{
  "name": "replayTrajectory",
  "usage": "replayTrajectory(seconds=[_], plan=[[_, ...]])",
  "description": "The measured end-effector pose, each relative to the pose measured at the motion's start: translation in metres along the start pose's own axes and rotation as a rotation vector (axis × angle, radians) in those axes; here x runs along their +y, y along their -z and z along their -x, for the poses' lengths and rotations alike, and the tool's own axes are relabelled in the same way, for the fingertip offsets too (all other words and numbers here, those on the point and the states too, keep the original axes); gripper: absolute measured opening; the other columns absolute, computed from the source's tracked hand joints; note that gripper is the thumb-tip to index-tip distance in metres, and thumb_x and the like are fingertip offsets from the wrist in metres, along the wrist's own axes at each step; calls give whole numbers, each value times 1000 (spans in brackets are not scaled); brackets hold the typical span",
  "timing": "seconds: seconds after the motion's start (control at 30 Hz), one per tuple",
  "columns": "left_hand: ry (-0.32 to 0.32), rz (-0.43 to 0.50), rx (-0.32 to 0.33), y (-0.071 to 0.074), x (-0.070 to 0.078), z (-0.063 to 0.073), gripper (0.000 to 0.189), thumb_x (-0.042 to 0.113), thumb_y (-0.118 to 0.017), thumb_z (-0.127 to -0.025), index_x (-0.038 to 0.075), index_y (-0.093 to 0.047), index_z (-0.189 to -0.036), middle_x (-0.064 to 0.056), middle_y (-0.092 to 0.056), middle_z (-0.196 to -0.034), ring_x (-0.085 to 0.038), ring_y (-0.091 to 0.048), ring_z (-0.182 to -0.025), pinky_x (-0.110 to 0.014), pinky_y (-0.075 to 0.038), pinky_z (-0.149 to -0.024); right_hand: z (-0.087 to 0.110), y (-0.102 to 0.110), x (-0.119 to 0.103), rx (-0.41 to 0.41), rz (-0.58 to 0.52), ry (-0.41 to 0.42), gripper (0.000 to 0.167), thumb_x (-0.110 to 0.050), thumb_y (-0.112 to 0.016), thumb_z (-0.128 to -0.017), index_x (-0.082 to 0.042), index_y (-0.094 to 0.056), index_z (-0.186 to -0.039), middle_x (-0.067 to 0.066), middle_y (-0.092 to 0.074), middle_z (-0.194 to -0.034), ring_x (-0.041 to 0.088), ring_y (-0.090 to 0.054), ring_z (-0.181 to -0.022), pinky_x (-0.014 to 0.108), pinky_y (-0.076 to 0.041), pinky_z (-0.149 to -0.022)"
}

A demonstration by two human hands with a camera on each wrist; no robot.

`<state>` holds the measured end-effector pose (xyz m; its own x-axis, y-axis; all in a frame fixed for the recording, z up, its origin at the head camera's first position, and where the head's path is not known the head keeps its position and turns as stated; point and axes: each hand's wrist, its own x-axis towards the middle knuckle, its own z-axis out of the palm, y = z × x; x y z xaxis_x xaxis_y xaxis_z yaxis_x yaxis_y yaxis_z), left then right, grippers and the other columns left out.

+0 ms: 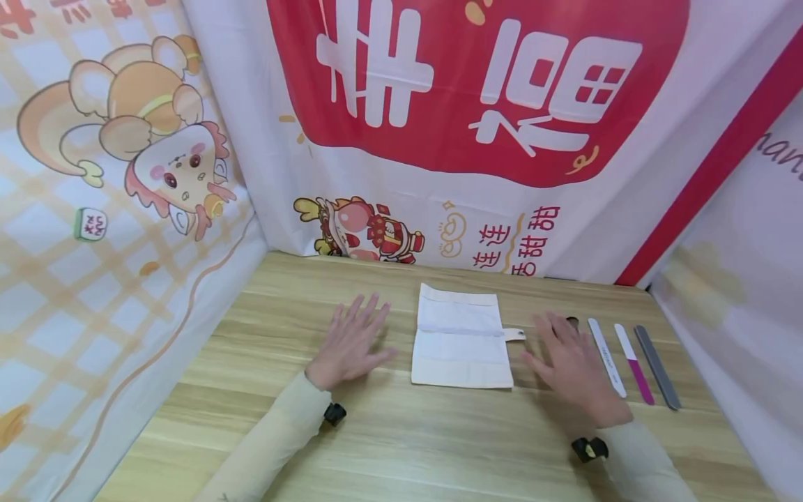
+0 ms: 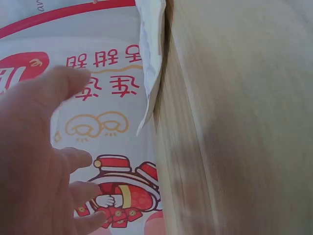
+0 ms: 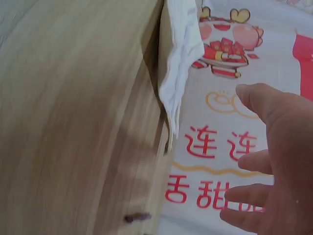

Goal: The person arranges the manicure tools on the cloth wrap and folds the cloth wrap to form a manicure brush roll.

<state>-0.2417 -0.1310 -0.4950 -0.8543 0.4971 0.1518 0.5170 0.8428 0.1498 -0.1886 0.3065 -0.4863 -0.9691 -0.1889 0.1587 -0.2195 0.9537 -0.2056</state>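
A white cloth pouch [image 1: 461, 355] lies unfolded on the wooden table, a crease across its middle and a snap strap [image 1: 514, 335] sticking out to the right. My left hand [image 1: 351, 345], fingers spread, is to the left of the pouch and apart from it. On the other side my right hand [image 1: 574, 369] is near the strap, holding nothing visible. Just past its fingers shows a small dark object [image 1: 572, 322], mostly hidden by the hand. In the wrist views the pouch [image 2: 152, 54] appears edge-on, away from both hands.
Right of my right hand lie a white nail file [image 1: 607, 359], a white and magenta file [image 1: 636, 369] and a grey file [image 1: 656, 366], side by side. Printed cloth walls [image 1: 439, 209] stand at the table's back and sides.
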Motion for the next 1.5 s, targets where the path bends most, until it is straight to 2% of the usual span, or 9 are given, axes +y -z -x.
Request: replayTrajectory(seconds=[0.1, 0.2, 0.4, 0.47, 0.6, 0.8, 1.1, 1.3, 1.5], plan=[[-33, 36, 0, -2, -1, -6, 85, 51, -66, -99, 9, -32, -165, -16, -25, -174, -44, -28, -159, -71, -23, -124, 0, 9, 14, 18, -35, -32, 80, -51, -64, -102, -7, -35, -162, 28, -40, -163, 53, -43, -145, 74, -36, -114], [-61, 92, 0, -5, 0, -14, 78, 40, -72, -97, 7, -41, -161, -15, -38, -169, -40, -41, -154, -67, -32, -123, 1, 21, 32, 30, -52, -71, 71, -39, -71, -100, 0, -45, -154, 32, -52, -150, 54, -53, -132, 71, -46, -104], [-117, 245, 13, -12, 5, -38, 61, 26, -77, -94, 5, -57, -148, -13, -61, -148, -31, -57, -137, -52, -45, -117, 9, 37, 83, 165, -73, -31, 52, -17, -82, -89, 13, -63, -127, 35, -70, -112, 52, -67, -102, 66, -53, -85], [-140, 301, 9, -14, 8, -47, 54, 21, -78, -94, 3, -62, -142, -12, -65, -141, -30, -60, -132, -49, -49, -114, 12, 42, 102, 181, -68, -34, 49, -15, -83, -87, 14, -64, -122, 34, -71, -106, 51, -69, -96, 66, -54, -82], [-140, 391, -25, -19, 11, -65, 40, 17, -76, -96, 3, -68, -133, -11, -69, -131, -28, -65, -124, -46, -52, -110, 16, 56, 135, 107, -51, -117, 49, -20, -82, -89, 13, -65, -122, 35, -72, -106, 52, -69, -95, 66, -54, -82], [-112, 480, -93, -27, 16, -86, 33, 11, -77, -95, 1, -71, -127, -14, -72, -124, -28, -68, -114, -42, -55, -102, 20, 62, 175, -53, -136, -290, 55, -25, -79, -94, 15, -61, -126, 37, -69, -114, 49, -68, -100, 59, -57, -81], [-142, 344, -90, -45, 20, -101, 17, 8, -79, -92, 1, -75, -108, -11, -70, -105, -21, -61, -92, -39, -54, -89, 23, 50, 210, -91, -150, -344, 50, -28, -75, -96, 17, -65, -117, 32, -72, -104, 40, -68, -91, 52, -57, -77], [-158, 297, -96, -48, 21, -103, 14, 7, -79, -91, 3, -75, -104, -10, -70, -101, -20, -61, -90, -39, -54, -89, 28, 38, 220, -94, -194, -406, 44, -26, -71, -99, 16, -69, -111, 26, -74, -93, 28, -65, -78, 33, -50, -64], [-162, 305, -107, -47, 24, -105, 14, 7, -78, -91, 3, -75, -104, -9, -70, -101, -20, -61, -92, -39, -55, -91, 30, 32, 228, -146, -233, -485, 43, -25, -70, -100, 14, -69, -115, 22, -74, -91, 25, -61, -76, 32, -49, -61]])
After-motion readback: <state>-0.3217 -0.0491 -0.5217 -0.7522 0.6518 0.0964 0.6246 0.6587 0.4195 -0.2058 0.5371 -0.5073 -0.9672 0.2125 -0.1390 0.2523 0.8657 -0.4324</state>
